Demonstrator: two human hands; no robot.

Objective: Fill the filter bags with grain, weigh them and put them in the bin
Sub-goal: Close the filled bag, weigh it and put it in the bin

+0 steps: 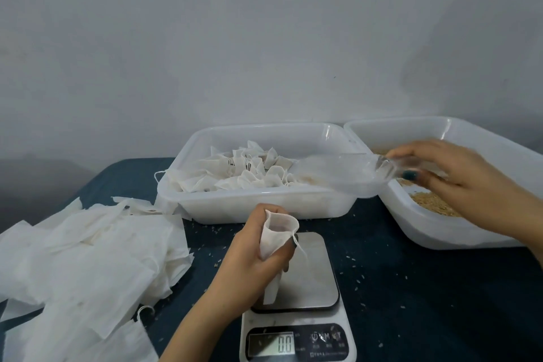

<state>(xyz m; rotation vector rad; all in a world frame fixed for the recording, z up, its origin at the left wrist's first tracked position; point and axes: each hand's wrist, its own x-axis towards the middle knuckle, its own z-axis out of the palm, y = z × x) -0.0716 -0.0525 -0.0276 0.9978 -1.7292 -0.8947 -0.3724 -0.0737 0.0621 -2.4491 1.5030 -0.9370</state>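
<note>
Just the head cam here. The clear scoop (pixel 338 175) is see-through and smeared, so I can't tell if there's grain in it. The right hand (pixel 458 182) is blurry too, fingers curled round the scoop's handle end, behind and right of the scale (pixel 314 279). The grain tub (pixel 435 232), right of the scale, runs off the frame. The pile of empty bags (pixel 88 253), left of it, is cropped too. The left hand (pixel 246 261) grips the filter bag (pixel 279 229) over the scale's plate, fingers wrapped round its middle and hiding it. The open mouth pokes out above them, the bottom below. The bin (pixel 264 206) of bags sits behind the scale.
</note>
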